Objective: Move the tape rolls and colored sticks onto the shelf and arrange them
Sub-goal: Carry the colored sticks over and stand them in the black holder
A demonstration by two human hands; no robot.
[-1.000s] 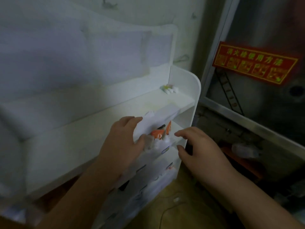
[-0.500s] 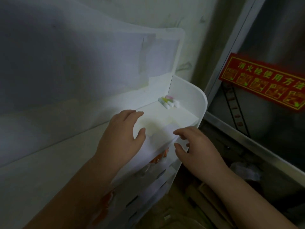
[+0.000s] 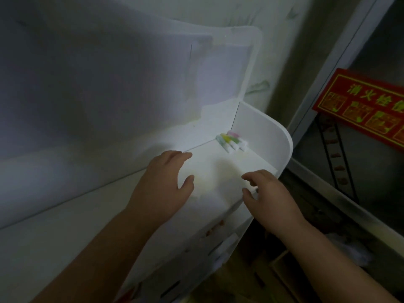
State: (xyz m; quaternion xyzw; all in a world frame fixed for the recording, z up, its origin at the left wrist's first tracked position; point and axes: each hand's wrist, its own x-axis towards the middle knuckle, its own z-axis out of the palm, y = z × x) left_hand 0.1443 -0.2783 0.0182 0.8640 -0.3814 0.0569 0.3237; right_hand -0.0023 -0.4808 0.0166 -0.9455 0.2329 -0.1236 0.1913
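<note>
- Overhead, your left hand [image 3: 162, 185] hovered over the top board of the white shelf [image 3: 265, 136], fingers spread and relaxed, thumb held apart, gripping nothing that could be seen.
- Your right hand [image 3: 270, 193] reached in at the board's front right edge, fingers loosely curled with the fingertips [image 3: 246, 177] toward the left hand; whether they pinched anything could not be told, since the bright white surface between the hands washed out all detail.
- Between the two hands a pale, raised white patch showed on the board; it was too blurred to say what it was.
- Colored sticks [image 3: 231, 142] lay bundled in the far right corner of the top board, where the back panel met the rounded side wall. Yellow, green and pink ends showed, with white ends pointing toward you. They sat well apart from both hands.
- No tape rolls could be made out on the top board in this dim, soft view.
- Lower down the shelf front, below your right wrist, small orange bits [image 3: 215, 228] and dark slots showed on the tiers beneath; nothing there was sharp enough to name.
- At right, a red sign [image 3: 360, 106] with yellow characters hung on a dark panel inside a grey metal frame [image 3: 323, 68], just beside the shelf's side wall.
- Behind the shelf stood a pale, stained wall [image 3: 273, 51].
</note>
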